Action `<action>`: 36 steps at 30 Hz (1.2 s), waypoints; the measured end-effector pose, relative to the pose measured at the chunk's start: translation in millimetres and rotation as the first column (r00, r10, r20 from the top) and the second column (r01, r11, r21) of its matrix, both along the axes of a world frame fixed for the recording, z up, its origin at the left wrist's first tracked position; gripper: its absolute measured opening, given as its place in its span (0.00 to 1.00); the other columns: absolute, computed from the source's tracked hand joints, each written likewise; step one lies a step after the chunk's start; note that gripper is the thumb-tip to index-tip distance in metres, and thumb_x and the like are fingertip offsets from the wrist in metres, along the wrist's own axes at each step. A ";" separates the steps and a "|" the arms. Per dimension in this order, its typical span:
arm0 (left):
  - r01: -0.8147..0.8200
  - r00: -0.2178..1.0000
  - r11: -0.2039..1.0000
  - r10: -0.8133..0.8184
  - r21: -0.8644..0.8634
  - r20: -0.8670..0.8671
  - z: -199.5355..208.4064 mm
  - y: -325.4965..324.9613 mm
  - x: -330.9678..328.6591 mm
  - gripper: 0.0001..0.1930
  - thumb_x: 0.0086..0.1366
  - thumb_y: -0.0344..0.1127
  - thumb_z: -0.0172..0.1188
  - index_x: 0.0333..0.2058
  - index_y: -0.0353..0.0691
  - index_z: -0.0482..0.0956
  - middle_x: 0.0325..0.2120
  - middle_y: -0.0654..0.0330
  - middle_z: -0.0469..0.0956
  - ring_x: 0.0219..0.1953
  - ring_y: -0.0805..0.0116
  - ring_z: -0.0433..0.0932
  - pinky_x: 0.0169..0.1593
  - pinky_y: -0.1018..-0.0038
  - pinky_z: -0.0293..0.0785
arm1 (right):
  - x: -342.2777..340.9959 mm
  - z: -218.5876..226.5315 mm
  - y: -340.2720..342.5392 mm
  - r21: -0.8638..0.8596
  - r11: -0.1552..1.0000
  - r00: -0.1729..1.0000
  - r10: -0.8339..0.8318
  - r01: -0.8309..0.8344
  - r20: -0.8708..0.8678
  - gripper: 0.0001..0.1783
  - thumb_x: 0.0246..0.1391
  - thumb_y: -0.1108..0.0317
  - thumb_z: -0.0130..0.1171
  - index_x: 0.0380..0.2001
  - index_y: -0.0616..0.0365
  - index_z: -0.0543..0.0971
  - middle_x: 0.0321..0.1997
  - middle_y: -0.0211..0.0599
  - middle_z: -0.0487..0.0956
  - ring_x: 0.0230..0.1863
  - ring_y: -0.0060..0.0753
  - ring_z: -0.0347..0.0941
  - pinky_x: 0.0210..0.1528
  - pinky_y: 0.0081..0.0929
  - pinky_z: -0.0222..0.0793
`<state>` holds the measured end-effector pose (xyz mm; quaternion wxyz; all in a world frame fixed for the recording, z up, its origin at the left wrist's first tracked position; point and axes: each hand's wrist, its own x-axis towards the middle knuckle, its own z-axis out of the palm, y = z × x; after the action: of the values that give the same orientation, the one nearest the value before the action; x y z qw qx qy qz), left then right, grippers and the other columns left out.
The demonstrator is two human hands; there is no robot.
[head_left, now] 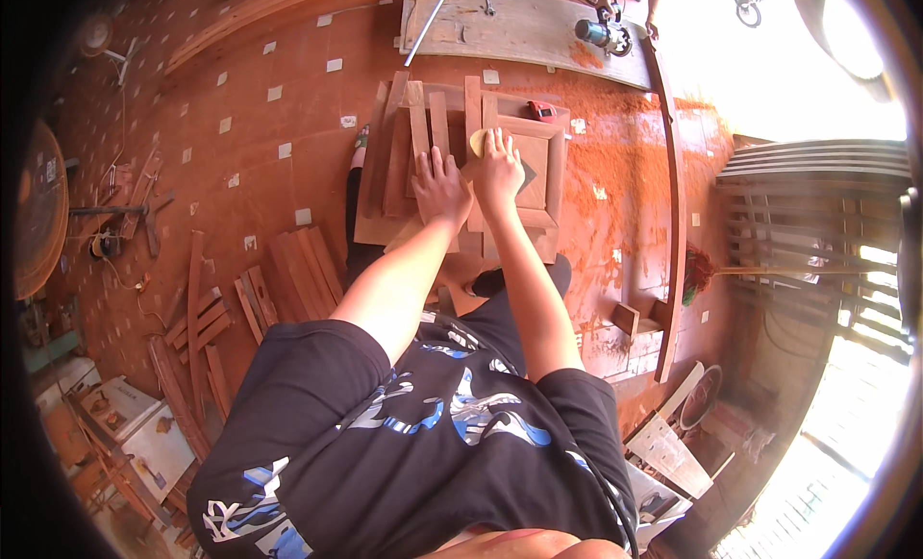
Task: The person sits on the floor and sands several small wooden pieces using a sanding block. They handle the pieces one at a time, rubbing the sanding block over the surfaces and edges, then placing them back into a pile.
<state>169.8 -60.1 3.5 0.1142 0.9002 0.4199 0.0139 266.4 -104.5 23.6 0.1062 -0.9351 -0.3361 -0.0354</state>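
Observation:
In front of me wooden strips and a framed wooden panel (pixel 548 179) lie on a low wooden work surface (pixel 370 223). My left hand (pixel 442 189) lies with its fingers stretched over the near ends of the pale strips (pixel 418 117), pressing on them. Just right of it, my right hand (pixel 499 170) rests on a wooden strip (pixel 472 98) beside the panel. A yellow rounded piece that looks like sandpaper (pixel 477 143) sticks out from under its fingers. A red tool, perhaps a tape measure (pixel 542 111), lies at the panel's far edge.
Beyond, a long board (pixel 519 30) carries a teal power tool (pixel 604 35), near another person's hands. A long beam (pixel 673 223) runs along the right. Loose wood pieces (pixel 303 266) lie on the left floor. Sawdust (pixel 615 165) covers tiles at right, near a broom (pixel 697 271).

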 end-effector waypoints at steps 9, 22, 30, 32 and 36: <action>-0.027 1.000 0.997 0.028 -0.065 0.009 0.9 7.6 8.3 0.25 0.75 0.44 0.44 0.68 0.48 0.64 0.75 0.56 0.55 0.78 0.52 0.47 0.72 0.45 0.56 | -13.5 -2.1 -16.1 0.105 0.991 0.997 0.076 -0.077 0.013 0.30 0.52 0.72 0.58 0.62 0.57 0.77 0.66 0.39 0.77 0.67 0.43 0.74 0.67 0.38 0.70; -0.002 0.996 0.999 -0.002 0.046 0.094 -5.5 7.7 6.4 0.24 0.70 0.41 0.50 0.64 0.48 0.69 0.73 0.52 0.59 0.75 0.46 0.53 0.67 0.43 0.62 | 44.9 -1.7 6.0 0.191 0.980 0.998 -0.059 0.060 -0.014 0.22 0.58 0.71 0.54 0.57 0.55 0.78 0.60 0.37 0.81 0.56 0.41 0.80 0.55 0.36 0.76; 0.031 0.998 0.999 -0.030 -0.017 0.049 3.0 7.3 6.6 0.25 0.71 0.43 0.47 0.66 0.48 0.67 0.73 0.51 0.57 0.75 0.42 0.52 0.66 0.34 0.63 | 13.6 24.0 -39.0 0.241 0.961 0.961 0.068 -0.135 0.270 0.20 0.51 0.76 0.56 0.49 0.54 0.80 0.53 0.36 0.83 0.49 0.45 0.81 0.49 0.39 0.77; 0.038 0.998 0.999 -0.039 0.021 0.058 4.9 8.5 8.3 0.23 0.75 0.42 0.43 0.65 0.48 0.68 0.73 0.53 0.57 0.76 0.46 0.52 0.67 0.32 0.60 | -13.1 33.2 -54.4 0.343 0.937 0.984 -0.003 0.065 -0.180 0.20 0.52 0.76 0.55 0.49 0.52 0.82 0.48 0.40 0.85 0.45 0.49 0.83 0.45 0.43 0.79; 0.017 0.988 1.000 -0.019 0.013 0.151 0.5 8.5 7.6 0.24 0.73 0.44 0.46 0.64 0.46 0.69 0.72 0.52 0.59 0.75 0.48 0.54 0.67 0.30 0.58 | -53.4 44.4 -91.5 0.310 0.889 0.903 -0.210 0.336 -0.375 0.15 0.57 0.70 0.55 0.47 0.51 0.83 0.39 0.51 0.85 0.42 0.57 0.82 0.44 0.50 0.77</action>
<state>177.4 -51.6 4.0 0.1407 0.9010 0.4017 0.0836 213.0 -196.0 68.0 0.3280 -0.9293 -0.1639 0.0452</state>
